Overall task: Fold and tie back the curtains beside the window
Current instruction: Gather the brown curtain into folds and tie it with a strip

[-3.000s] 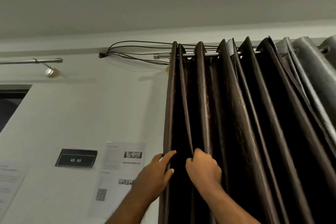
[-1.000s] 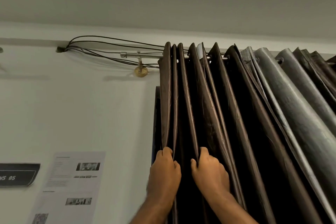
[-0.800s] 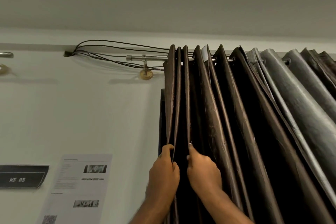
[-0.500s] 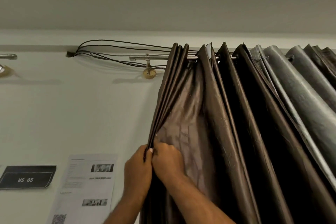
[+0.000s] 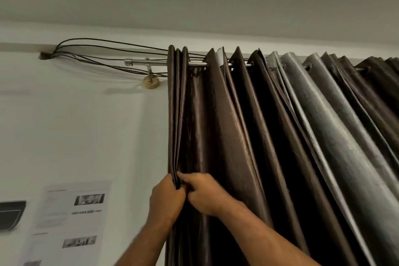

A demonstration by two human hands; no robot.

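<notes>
A dark brown pleated curtain (image 5: pixel 233 127) hangs by eyelets from a metal rod (image 5: pixel 146 62) under the ceiling. Its three leftmost pleats (image 5: pixel 178 101) are gathered flat together at the left edge. My left hand (image 5: pixel 165 201) grips that gathered bundle from the left. My right hand (image 5: pixel 205 194) pinches the same pleats from the right, and the two hands touch. Further right, greyer curtain folds (image 5: pixel 323 127) hang on the same rod.
Black cables (image 5: pixel 103 49) run from a wall hole over the rod's left end and its round brass bracket (image 5: pixel 151 81). Printed paper sheets (image 5: pixel 75 211) and a black sign (image 5: pixel 10 214) are fixed on the white wall at lower left.
Both hands brought the first pleats together, swung them left half a second ago, then moved back right. The bundle now hangs straight down from the rod.
</notes>
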